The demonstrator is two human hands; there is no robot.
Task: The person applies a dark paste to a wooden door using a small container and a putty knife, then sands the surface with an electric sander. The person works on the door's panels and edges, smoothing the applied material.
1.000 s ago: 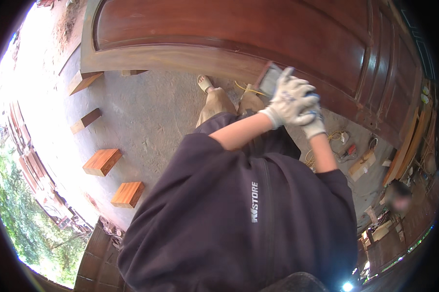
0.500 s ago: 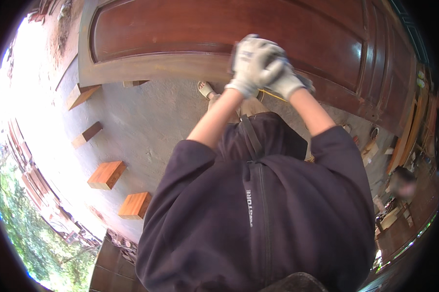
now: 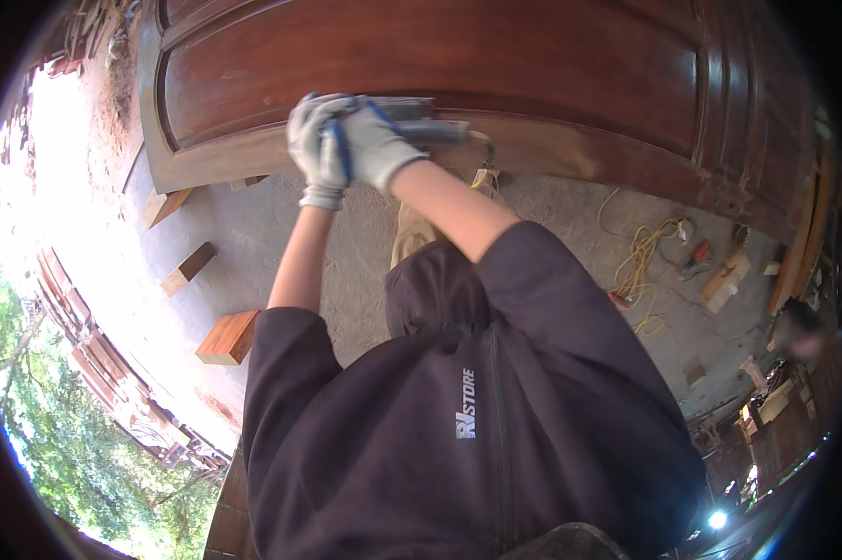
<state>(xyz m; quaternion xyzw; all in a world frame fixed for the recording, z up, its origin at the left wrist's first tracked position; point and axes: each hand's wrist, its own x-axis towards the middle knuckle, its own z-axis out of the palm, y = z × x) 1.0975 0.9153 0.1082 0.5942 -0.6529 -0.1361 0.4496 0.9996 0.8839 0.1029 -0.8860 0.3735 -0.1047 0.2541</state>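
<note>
Both my hands wear whitish work gloves and sit close together over the near edge of a large reddish-brown panelled wooden door. My right hand is closed around a grey corded power tool, which looks like a sander and lies along the door's lighter frame strip. Pressed beside it, my left hand is closed over the tool's left end. The gloves hide most of the tool's body and its underside. From its right end a cord runs down by my legs.
Wooden blocks stand on the concrete floor at left. A tangled yellow cord, a red-and-dark tool and a pale board lie at right. Long planks lean at the right edge, near a blurred person.
Both hands and the tool have slid left along the door's near strip. The yellow cord on the floor has come into sight at right.
</note>
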